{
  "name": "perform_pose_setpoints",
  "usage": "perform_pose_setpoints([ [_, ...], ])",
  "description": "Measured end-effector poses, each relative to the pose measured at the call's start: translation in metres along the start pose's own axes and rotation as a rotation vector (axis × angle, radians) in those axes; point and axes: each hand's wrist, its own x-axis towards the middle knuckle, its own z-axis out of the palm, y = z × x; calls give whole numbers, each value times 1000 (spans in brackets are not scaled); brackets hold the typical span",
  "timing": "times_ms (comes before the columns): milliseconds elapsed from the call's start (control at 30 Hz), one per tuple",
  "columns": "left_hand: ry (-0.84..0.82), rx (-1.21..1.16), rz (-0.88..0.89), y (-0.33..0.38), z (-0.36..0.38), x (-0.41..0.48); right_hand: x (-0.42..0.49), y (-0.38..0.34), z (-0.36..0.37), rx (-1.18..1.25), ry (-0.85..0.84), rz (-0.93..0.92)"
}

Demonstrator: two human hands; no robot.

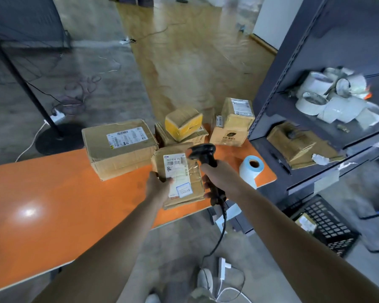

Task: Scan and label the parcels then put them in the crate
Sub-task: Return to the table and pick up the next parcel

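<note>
Bench (pixel 53 193): orange, running from the left to the shelf unit on the right; the parcels crowd its right half.
Big box (pixel 118 149): just left of and beyond the held parcel, label up, not yet handled.
Left hand (pixel 159 185): grips the parcel by its near left edge. The thumb lies on the top face at the label's edge; the rest of the grip is hidden underneath.
Parcel (pixel 179 171): flat brown carton at the bench's near edge, between the two hands. Its long axis runs near to far and its near end hangs over the edge. Whether the far end rests on the bench I cannot tell.
Label (pixel 175 169): white, face up, running the same way as the parcel, with printed code at its far end.
Scanner (pixel 202 150): the head sits over the parcel's far right corner, nose turned left and down toward that far end of the label.
Right hand (pixel 217 178): just right of the parcel, fingers (pixel 206 179) clamped round the scanner handle; the cable hangs to the floor.
Roll (pixel 248 169): blue-white label stock standing near the bench's right end, right of the right hand.
Crate (pixel 328 228): black, on the floor below and right of the bench, one parcel already inside.
Judgement: the scan turns on nose and code lining up, likely needing only a small tilt. The crate is on the scanner hand's side, so the left hand would have to carry across.
</note>
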Motion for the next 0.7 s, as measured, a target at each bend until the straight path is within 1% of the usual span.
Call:
perform_pose_setpoints([
  [333,-21,2,-15,-4,-3,1,-26,-17,10,-34,-62,7],
  [700,-27,-10,-40,-10,0,9,-26,-24,8,-47,-58,19],
])
